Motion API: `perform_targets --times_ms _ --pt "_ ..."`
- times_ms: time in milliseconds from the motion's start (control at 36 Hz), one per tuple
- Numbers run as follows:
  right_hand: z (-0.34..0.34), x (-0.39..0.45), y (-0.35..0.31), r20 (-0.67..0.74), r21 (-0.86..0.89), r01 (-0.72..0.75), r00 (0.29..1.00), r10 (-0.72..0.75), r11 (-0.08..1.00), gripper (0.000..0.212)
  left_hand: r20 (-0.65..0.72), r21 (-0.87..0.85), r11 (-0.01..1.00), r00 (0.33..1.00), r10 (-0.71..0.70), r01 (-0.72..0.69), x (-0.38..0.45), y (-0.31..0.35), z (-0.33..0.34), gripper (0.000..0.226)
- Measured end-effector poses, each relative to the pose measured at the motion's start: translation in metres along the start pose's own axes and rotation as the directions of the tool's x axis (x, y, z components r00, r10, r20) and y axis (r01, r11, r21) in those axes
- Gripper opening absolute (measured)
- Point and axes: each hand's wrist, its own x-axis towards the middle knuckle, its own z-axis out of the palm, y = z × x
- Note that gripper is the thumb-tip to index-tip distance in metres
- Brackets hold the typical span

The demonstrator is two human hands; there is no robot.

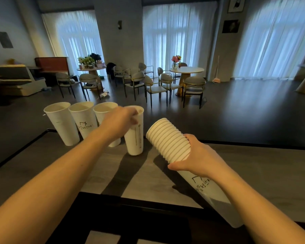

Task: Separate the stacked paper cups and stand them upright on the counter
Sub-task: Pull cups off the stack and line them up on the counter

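White cups [63, 124] upright in a row on grey surface [253, 166]; left hand [121, 121] pinching fourth cup [135, 136] at rim; right hand [199, 156] gripping tilted stack [167, 138] above surface.

Left hand [121, 121] curled, gripping; right hand [199, 155] wrapped, gripping.

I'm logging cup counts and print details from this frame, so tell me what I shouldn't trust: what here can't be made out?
Head view:
- Third white paper cup: its lower body is hidden by the left hand.
- Tilted stack of white paper cups: the right hand covers its middle, so the count is uncertain.
- Black print on the second cup: too small to read.
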Motion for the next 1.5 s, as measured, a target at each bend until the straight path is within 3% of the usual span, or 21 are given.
perform_targets --times_ms 139,306,472,583,611,667,722,750,806,944,1056,1139,1250,1361,1500 --pt "0.002 0.004 0.0 -0.002 0.03 0.022 1.0 -0.022 0.999 0.11 -0.076 0.126 0.99 0.995 0.067 -0.057 0.008 -0.008 0.018 0.017" --pt "0.003 0.01 -0.002 -0.019 0.057 0.013 1.0 -0.012 0.998 0.11 -0.048 0.174 0.983 0.996 0.072 -0.063 0.02 -0.017 0.017 0.02" --pt "0.003 0.011 -0.002 -0.027 0.072 0.016 1.0 -0.014 0.997 0.108 -0.022 0.087 0.995 0.999 0.049 -0.047 0.022 -0.019 0.016 0.034" --pt "0.002 0.009 -0.003 -0.043 0.084 0.027 0.999 -0.023 0.996 0.107 -0.218 -0.09 0.992 0.973 0.071 -0.093 0.016 -0.003 0.007 0.039" --pt "0.002 0.009 -0.003 -0.045 0.087 0.031 0.999 -0.027 0.996 0.107 -0.189 -0.209 0.974 0.981 0.047 -0.087 0.012 0.006 0.003 0.036" --pt "0.001 0.008 -0.003 -0.051 0.09 0.038 0.998 -0.034 0.995 0.107 0.062 -0.474 0.88 0.997 0.041 -0.007 0.005 0.026 -0.007 0.037" --pt "0.0 0.006 -0.003 -0.062 0.081 0.044 0.997 -0.039 0.996 0.108 0.339 -0.63 0.762 0.936 0.093 0.153 -0.002 0.039 -0.015 0.039" --pt "0.0 0.005 -0.002 -0.067 0.066 0.044 0.997 -0.039 0.997 0.109 0.415 -0.648 0.735 0.901 0.123 0.199 -0.005 0.04 -0.017 0.036" --pt "-0.001 0.002 0.0 -0.084 0.027 0.038 0.996 -0.036 0.999 0.111 0.458 -0.655 0.727 0.873 0.168 0.204 -0.007 0.041 -0.02 0.027" --pt "-0.008 -0.004 0.007 -0.101 -0.018 0.046 0.994 -0.048 0.999 0.115 0.453 -0.701 0.665 0.881 0.138 0.256 -0.006 0.05 -0.024 0.021" --pt "-0.016 -0.011 0.014 -0.096 -0.035 0.035 0.995 -0.038 0.999 0.119 0.366 -0.651 0.719 0.93 0.018 0.242 -0.004 0.06 -0.03 0.022" --pt "-0.023 -0.015 0.023 -0.102 -0.065 -0.001 0.995 -0.006 0.998 0.124 0.129 -0.609 0.775 0.985 -0.116 0.171 0.003 0.062 -0.038 0.03" --pt "-0.034 -0.017 0.038 -0.128 -0.124 -0.087 0.989 0.071 0.988 0.118 -0.163 -0.473 0.877 0.971 -0.175 0.078 0.016 0.057 -0.041 0.028" --pt "-0.037 -0.017 0.049 -0.135 -0.122 -0.099 0.987 0.083 0.988 0.115 -0.036 -0.199 0.98 0.999 0.019 -0.026 0.015 0.067 -0.012 0.018" --pt "-0.038 -0.017 0.049 -0.116 -0.063 -0.075 0.991 0.068 0.995 0.12 0.042 0.126 0.98 0.988 0.152 -0.156 0.017 0.072 0.033 0.025"
